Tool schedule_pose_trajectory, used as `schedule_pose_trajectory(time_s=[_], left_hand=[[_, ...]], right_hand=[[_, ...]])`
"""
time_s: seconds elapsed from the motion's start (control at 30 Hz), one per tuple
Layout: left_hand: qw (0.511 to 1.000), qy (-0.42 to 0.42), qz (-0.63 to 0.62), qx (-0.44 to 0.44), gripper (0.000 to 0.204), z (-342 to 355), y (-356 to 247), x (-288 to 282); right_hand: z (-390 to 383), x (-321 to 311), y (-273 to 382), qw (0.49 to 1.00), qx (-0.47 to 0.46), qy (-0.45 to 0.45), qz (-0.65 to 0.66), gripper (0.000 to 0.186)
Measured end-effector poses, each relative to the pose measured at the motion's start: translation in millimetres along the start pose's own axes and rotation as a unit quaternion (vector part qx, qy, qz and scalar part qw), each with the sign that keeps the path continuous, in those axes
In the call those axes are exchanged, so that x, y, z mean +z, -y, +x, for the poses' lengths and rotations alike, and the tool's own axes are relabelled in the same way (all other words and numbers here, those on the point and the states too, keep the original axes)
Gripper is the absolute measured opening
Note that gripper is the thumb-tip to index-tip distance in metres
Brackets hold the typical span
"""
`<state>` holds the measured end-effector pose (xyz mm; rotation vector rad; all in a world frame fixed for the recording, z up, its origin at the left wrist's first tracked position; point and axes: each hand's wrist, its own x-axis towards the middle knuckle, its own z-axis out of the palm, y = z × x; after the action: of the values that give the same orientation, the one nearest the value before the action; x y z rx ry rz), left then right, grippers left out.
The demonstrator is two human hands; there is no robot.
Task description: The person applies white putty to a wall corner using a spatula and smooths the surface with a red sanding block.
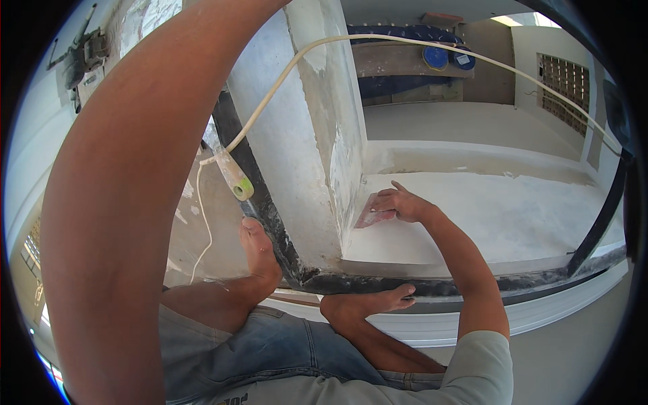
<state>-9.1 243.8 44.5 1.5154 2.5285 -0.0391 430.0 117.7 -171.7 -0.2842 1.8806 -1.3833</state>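
My right hand (403, 204) presses a small reddish-brown sheet of sandpaper (370, 217) flat against the lower face of a white plastered column (317, 135), close to where it meets the pale ledge (486, 216). My left arm rises across the left side of the picture and leaves at the top edge, so the left hand is hidden. My bare feet (260, 250) rest on a black frame (472, 287), one on each side of the column's foot.
A white cord (405, 40) arcs over the column, and a handle with a green tip (236, 177) hangs on it by the black frame. Blue round containers (436, 57) sit on a far shelf. A lattice vent (563, 91) is at the right.
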Motion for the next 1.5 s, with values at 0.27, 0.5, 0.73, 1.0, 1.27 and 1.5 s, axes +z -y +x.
schedule_pose_trajectory(time_s=[0.27, 0.5, 0.73, 1.0, 1.27, 1.5], left_hand=[[1.000, 0.007, -0.005, -0.020, 0.088, -0.3, -1.9, 2.5], [1.000, -0.019, -0.012, 0.007, 0.084, 0.0, 0.3, 2.9], [1.000, -0.008, -0.006, 0.013, 0.083, 1.7, -3.1, 3.8], [0.998, -0.039, -0.022, 0.037, 0.080, 0.7, 5.1, 9.3], [1.000, 0.012, -0.015, 0.001, 0.080, -2.6, 0.4, -2.4], [1.000, 0.009, -0.024, 0.006, 0.081, -0.9, -0.9, -0.7]], right_hand=[[8.5, 19.0, -14.3, 0.996, -0.080, -0.031, 0.012, 0.067], [13.1, 30.7, -17.3, 0.997, -0.071, -0.002, 0.036, 0.063], [5.5, 42.9, -27.6, 1.000, -0.010, 0.020, 0.020, 0.051], [-44.8, -17.5, -9.3, 0.987, 0.105, 0.104, -0.070, 0.046], [-21.9, -69.9, -2.8, 0.966, 0.247, 0.016, -0.080, 0.047], [58.6, -42.9, -17.0, 0.952, 0.280, 0.114, -0.052, 0.038]])
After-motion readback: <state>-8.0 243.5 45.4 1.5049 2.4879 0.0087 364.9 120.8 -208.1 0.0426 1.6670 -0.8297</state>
